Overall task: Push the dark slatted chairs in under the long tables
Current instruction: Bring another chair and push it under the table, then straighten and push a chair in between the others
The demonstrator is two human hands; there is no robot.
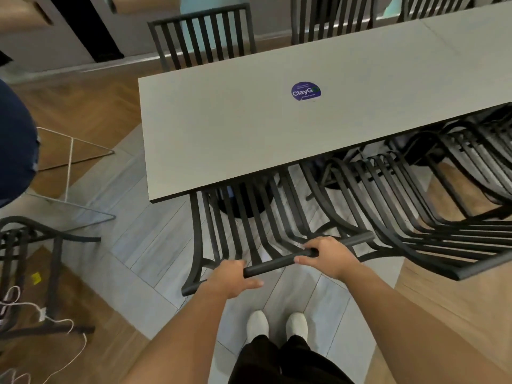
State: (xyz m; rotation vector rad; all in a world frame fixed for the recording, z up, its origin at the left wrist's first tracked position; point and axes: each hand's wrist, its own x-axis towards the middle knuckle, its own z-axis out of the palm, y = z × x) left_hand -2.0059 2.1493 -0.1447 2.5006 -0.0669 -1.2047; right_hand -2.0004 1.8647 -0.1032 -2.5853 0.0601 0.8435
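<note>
A dark slatted chair (243, 217) stands right in front of me, its seat partly under the near edge of the long grey table (221, 128). My left hand (232, 278) grips the left part of the chair's round top rail. My right hand (327, 254) grips the same rail further right. To the right, a second slatted chair (410, 206) sits with its seat under the table and its back leaning toward me. Two more slatted chairs (205, 34) stand at the table's far side.
A round purple sticker (306, 91) lies on the tabletop. Another dark chair (30, 253) stands at my left, with a white cord (63, 325) on the floor beside it. A white wire frame (69, 167) and a person in dark blue (13, 142) are at far left.
</note>
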